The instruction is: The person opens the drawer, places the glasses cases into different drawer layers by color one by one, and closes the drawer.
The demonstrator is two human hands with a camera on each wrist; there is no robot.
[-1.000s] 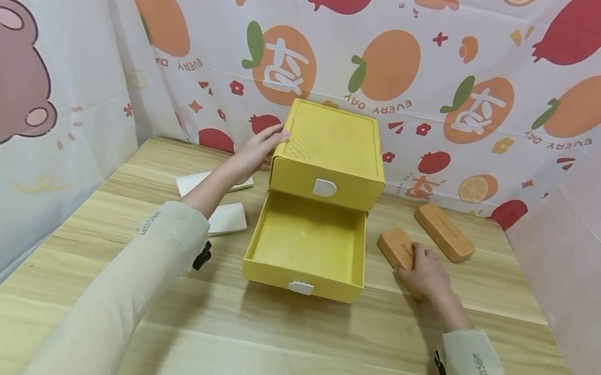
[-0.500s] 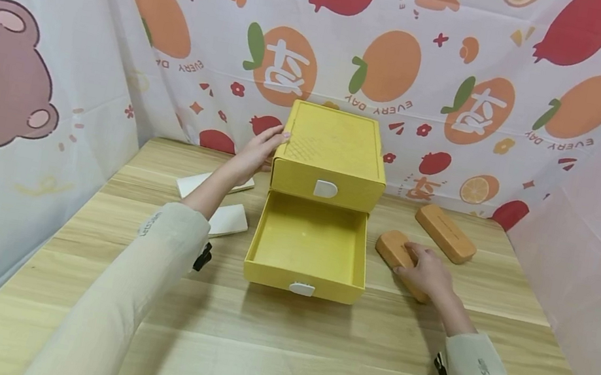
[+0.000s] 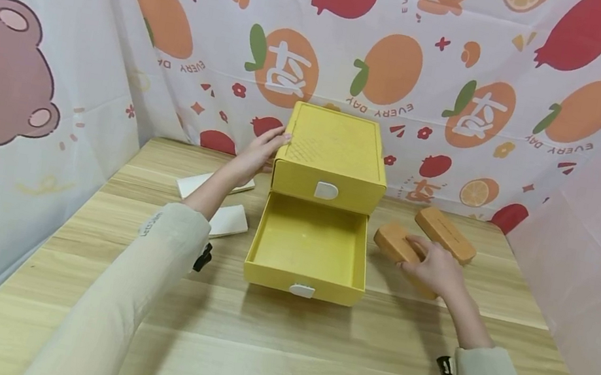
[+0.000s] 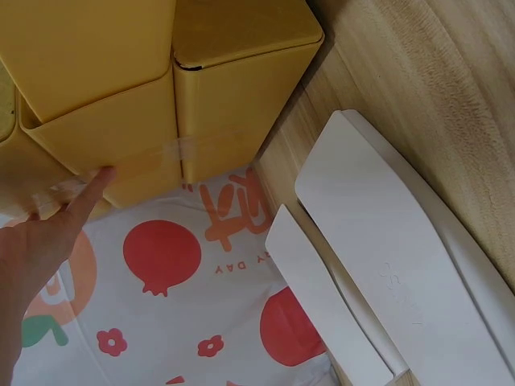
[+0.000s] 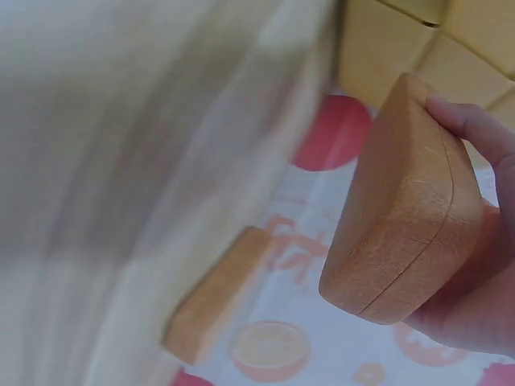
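Observation:
My right hand [image 3: 438, 270] grips a tan-orange glasses case [image 3: 394, 242], thumb on one side and fingers round the other. The case is tilted and seems lifted off the table; the right wrist view shows the seam along the side of this glasses case [image 5: 418, 233]. My left hand [image 3: 254, 156] rests against the left side of a yellow two-drawer box [image 3: 337, 144]. In the left wrist view an extended finger of the left hand [image 4: 48, 241] touches the box wall [image 4: 133, 141]. The lower drawer [image 3: 310, 242] is pulled out with nothing in it; the upper one is closed.
A second orange glasses case [image 3: 446, 234] lies behind the held one. Two white cases [image 3: 228, 220] lie left of the box, partly behind my left arm. A fruit-print cloth [image 3: 335, 54] hangs behind the wooden table [image 3: 273, 349].
My right hand has moved its grip on the nearer orange case and raised and tilted it, with a shadow now beneath. My left hand stays on the box.

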